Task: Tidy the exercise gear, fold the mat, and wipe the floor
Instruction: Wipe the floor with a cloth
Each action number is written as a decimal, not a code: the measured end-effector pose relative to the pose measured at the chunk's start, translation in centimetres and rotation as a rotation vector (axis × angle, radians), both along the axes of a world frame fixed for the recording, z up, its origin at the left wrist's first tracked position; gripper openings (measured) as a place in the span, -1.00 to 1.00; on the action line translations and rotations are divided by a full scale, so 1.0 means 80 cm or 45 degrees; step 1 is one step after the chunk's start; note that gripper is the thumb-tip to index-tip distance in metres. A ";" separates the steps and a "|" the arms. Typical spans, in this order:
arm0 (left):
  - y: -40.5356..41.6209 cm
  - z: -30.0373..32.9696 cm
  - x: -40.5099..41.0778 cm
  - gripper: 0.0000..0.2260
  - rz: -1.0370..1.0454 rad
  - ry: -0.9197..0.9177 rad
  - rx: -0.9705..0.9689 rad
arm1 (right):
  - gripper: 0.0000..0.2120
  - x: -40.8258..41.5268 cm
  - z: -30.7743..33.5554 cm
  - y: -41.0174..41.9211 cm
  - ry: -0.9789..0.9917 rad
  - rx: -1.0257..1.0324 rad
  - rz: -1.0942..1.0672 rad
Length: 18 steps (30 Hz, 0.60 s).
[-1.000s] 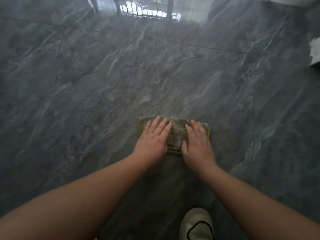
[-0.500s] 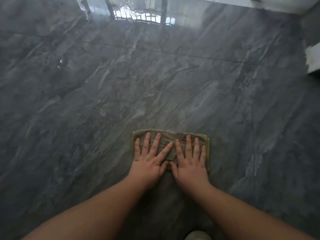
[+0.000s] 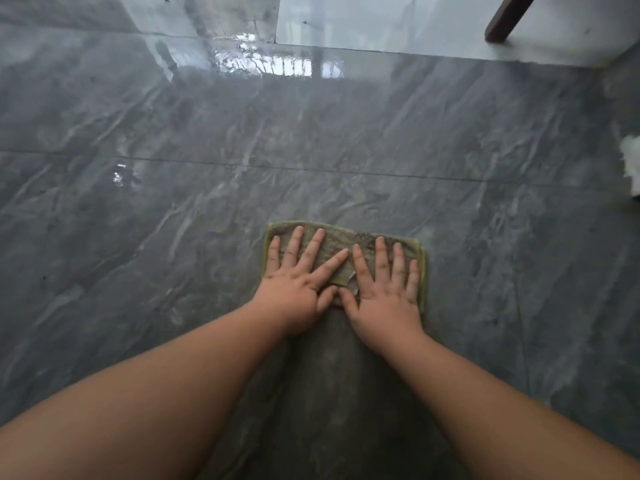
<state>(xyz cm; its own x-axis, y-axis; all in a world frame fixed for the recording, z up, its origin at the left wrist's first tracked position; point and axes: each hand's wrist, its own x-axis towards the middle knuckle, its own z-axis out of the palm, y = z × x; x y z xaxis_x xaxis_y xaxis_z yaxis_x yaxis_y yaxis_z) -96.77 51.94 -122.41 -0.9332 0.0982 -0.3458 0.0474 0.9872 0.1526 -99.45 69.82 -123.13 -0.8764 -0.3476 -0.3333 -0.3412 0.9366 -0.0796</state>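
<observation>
While both your hands are flat on the folded olive-green cloth (image 3: 341, 252), you're in the wipe stage, by my read. Left hand (image 3: 298, 289) covers the cloth's left half, right hand (image 3: 386, 292) the right half; fingers (image 3: 381, 258) on both are straight and spread, pressing down, not curled round anything. Thumbs nearly meet at the cloth's near edge.

Cloth lies on the dark grey marble-pattern tiled floor (image 3: 173, 237), right of centre, near you. Pale light-grey tiles (image 3: 381, 22) begin at the far edge, where a dark wooden furniture leg (image 3: 505, 19) stands at far right. A white object (image 3: 630, 164) sits at the right edge; can't tell what it is.

Status: no mat or exercise gear in view, so can't confirm those steps from here. Wet sheen shows on the far tiles and at left, so part of the floor looks wiped. Remaining, as a judgement: the rest of the dark tiles around and beyond the cloth.
</observation>
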 end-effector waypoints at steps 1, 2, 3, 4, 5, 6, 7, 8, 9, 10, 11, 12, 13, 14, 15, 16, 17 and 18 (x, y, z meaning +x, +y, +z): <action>-0.004 0.000 -0.018 -0.42 0.010 -0.006 0.002 | -0.27 -0.019 0.001 -0.005 -0.015 -0.007 -0.007; -0.008 -0.001 -0.035 -0.43 0.020 -0.014 0.003 | -0.28 -0.037 0.002 -0.010 -0.035 -0.013 -0.018; -0.013 -0.001 -0.053 -0.43 0.027 -0.021 0.006 | -0.29 -0.055 0.003 -0.016 -0.051 -0.019 -0.029; -0.017 0.000 -0.071 -0.43 0.033 -0.022 0.007 | -0.30 -0.072 0.004 -0.021 -0.058 -0.024 -0.036; -0.021 0.000 -0.088 -0.43 0.036 -0.020 0.004 | -0.31 -0.089 0.004 -0.027 -0.060 -0.026 -0.038; -0.026 0.000 -0.106 -0.43 0.038 -0.017 0.000 | -0.31 -0.107 0.004 -0.032 -0.060 -0.029 -0.037; -0.030 0.000 -0.122 -0.43 0.043 -0.016 -0.004 | -0.31 -0.124 0.004 -0.037 -0.063 -0.031 -0.035; -0.035 0.001 -0.138 -0.43 0.053 -0.017 -0.009 | -0.31 -0.142 0.004 -0.042 -0.067 -0.031 -0.027; -0.039 0.001 -0.153 -0.43 0.060 -0.025 -0.017 | -0.31 -0.158 0.005 -0.047 -0.070 -0.027 -0.019; -0.043 0.002 -0.169 -0.43 0.061 -0.039 -0.022 | -0.31 -0.175 0.005 -0.051 -0.071 -0.022 -0.014; -0.047 0.002 -0.186 -0.44 0.061 -0.055 -0.022 | -0.31 -0.191 0.005 -0.055 -0.072 -0.019 -0.013; -0.050 0.003 -0.202 -0.44 0.066 -0.071 -0.019 | -0.31 -0.207 0.006 -0.060 -0.075 -0.019 -0.017; -0.054 0.003 -0.217 -0.44 0.075 -0.086 -0.017 | -0.31 -0.221 0.006 -0.065 -0.077 -0.022 -0.020; -0.058 0.003 -0.231 -0.44 0.084 -0.095 -0.018 | -0.31 -0.235 0.006 -0.070 -0.079 -0.024 -0.017; -0.061 0.003 -0.241 -0.45 0.091 -0.104 -0.019 | -0.31 -0.247 0.006 -0.073 -0.084 -0.023 -0.011; -0.063 0.003 -0.248 -0.45 0.101 -0.106 -0.013 | -0.31 -0.256 0.006 -0.076 -0.085 -0.021 -0.003; -0.064 0.002 -0.251 -0.45 0.107 -0.105 -0.008 | -0.31 -0.262 0.005 -0.077 -0.085 -0.016 0.006; -0.064 0.002 -0.252 -0.45 0.104 -0.107 -0.005 | -0.30 -0.265 0.005 -0.078 -0.091 -0.009 0.010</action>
